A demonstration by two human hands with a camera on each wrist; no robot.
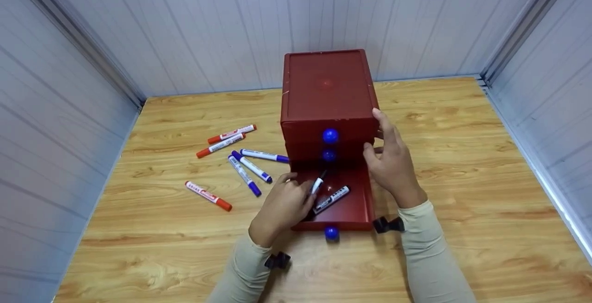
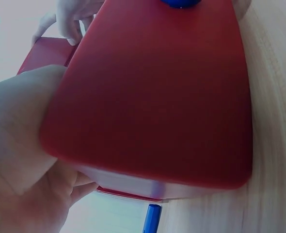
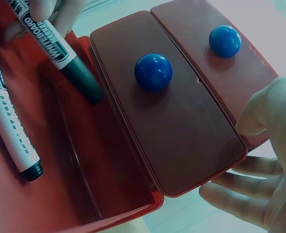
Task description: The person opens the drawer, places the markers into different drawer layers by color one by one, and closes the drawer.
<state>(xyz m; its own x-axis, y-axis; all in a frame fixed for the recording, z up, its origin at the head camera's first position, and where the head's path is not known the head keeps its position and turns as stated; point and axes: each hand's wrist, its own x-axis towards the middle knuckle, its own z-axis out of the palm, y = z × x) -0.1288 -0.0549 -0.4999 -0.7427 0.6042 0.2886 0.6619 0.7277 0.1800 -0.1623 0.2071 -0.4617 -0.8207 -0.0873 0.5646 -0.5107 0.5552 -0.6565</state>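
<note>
A red drawer cabinet (image 1: pixel 323 102) with blue round knobs stands on the table, its bottom drawer (image 1: pixel 358 211) pulled out. Inside that drawer, my left hand (image 1: pixel 283 203) pinches a black whiteboard marker (image 3: pixel 51 43), its dark cap pointing toward the cabinet. Another black marker (image 1: pixel 332 200) lies on the drawer floor beside it. My right hand (image 1: pixel 393 166) is at the cabinet's right side, thumb by the front edge and fingers extended along the side. In the left wrist view, the drawer front (image 2: pixel 152 97) hides the held marker.
Left of the cabinet lie several blue markers (image 1: pixel 252 166) and several red markers (image 1: pixel 208 195) on the wooden table (image 1: pixel 138 247). One blue marker (image 1: pixel 263 155) reaches close to the cabinet's left side. Pale panel walls (image 1: pixel 208 30) enclose the table at the back and sides.
</note>
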